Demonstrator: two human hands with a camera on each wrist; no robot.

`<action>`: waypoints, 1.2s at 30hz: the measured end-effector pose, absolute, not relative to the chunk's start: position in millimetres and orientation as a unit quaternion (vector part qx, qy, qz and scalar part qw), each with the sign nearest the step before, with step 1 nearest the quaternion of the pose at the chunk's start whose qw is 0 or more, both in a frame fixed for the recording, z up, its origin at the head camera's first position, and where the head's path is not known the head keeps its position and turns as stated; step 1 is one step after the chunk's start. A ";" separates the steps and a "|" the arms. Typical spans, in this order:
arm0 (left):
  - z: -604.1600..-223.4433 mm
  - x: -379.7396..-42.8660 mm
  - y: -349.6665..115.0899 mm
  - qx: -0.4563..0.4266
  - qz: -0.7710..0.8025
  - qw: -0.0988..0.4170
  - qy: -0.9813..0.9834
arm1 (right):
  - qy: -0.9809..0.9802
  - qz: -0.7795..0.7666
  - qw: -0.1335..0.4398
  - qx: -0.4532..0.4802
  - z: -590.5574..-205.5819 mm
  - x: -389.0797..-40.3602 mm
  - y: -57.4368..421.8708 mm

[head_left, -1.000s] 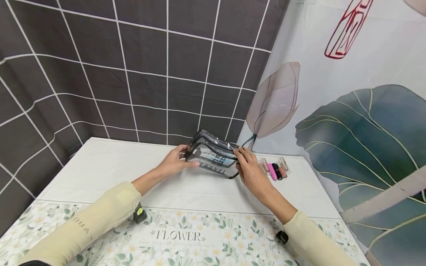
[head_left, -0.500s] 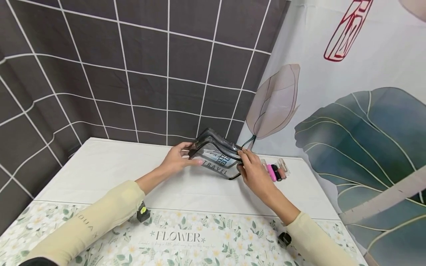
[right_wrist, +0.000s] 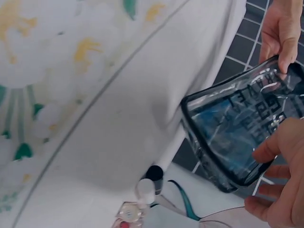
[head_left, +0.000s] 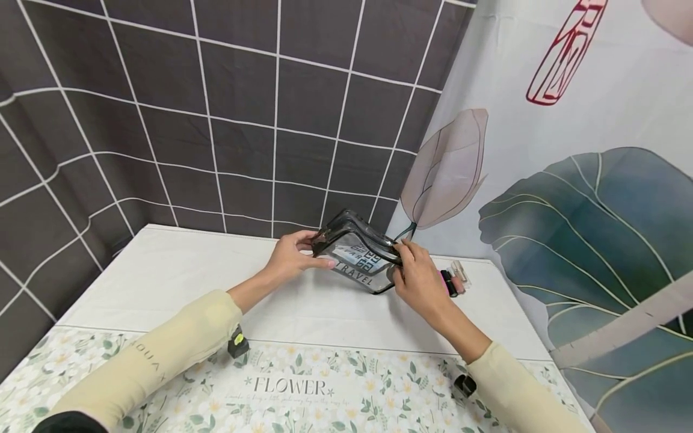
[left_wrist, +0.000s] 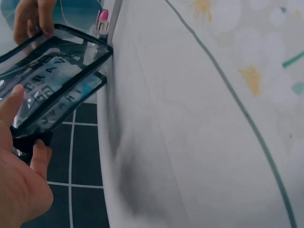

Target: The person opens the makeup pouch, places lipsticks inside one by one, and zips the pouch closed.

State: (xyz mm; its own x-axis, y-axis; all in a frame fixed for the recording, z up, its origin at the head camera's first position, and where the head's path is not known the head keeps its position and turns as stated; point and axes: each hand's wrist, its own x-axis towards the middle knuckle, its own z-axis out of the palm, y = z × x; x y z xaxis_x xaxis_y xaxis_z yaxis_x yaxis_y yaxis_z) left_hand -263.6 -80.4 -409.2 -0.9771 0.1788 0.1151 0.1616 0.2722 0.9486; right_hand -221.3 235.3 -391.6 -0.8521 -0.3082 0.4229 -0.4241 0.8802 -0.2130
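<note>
A clear travel pouch (head_left: 354, 258) with black edging, a zipper top and the printed word TRAVEL is held tilted between both hands over the back of the white table. My left hand (head_left: 292, 258) grips its left end, thumb on the front face and fingers behind. At the opposite end my right hand (head_left: 422, 279) pinches the upper corner, fingers over the black edging. Through the clear side of the pouch (right_wrist: 232, 128) more dark lettering shows in the right wrist view, along with a bluish patch.
Several small lipstick-like tubes lie right of my right hand, among them a black tube (head_left: 449, 282) and a clear one (head_left: 460, 270); a pink one is mostly hidden. A dark gridded backdrop (head_left: 243, 150) stands behind; a flower-print cloth (head_left: 303, 367) covers the front.
Both hands and the pouch have shifted slightly to the right, its front turning more toward the camera. My right hand now covers most of the pink tube.
</note>
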 end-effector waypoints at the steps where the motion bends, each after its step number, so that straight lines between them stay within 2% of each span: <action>1: -408.9 -263.6 -80.2 0.107 0.594 0.007 0.797 | -0.952 0.149 0.189 0.188 -389.2 -220.8 233.8; 13: -411.1 -265.4 -78.3 0.113 0.589 -0.010 0.800 | -0.966 0.147 0.139 0.160 -369.7 -216.1 219.2; 18: -409.6 -264.1 -78.5 0.115 0.585 -0.021 0.802 | -0.961 0.166 0.141 0.173 -357.7 -217.3 210.2; 27: -408.4 -262.5 -75.3 0.112 0.580 -0.040 0.806 | -0.922 0.224 0.228 0.217 -340.7 -221.6 176.5; 36: -410.2 -258.8 -74.9 0.112 0.581 -0.051 0.804 | -0.889 0.252 0.300 0.237 -340.6 -227.9 141.1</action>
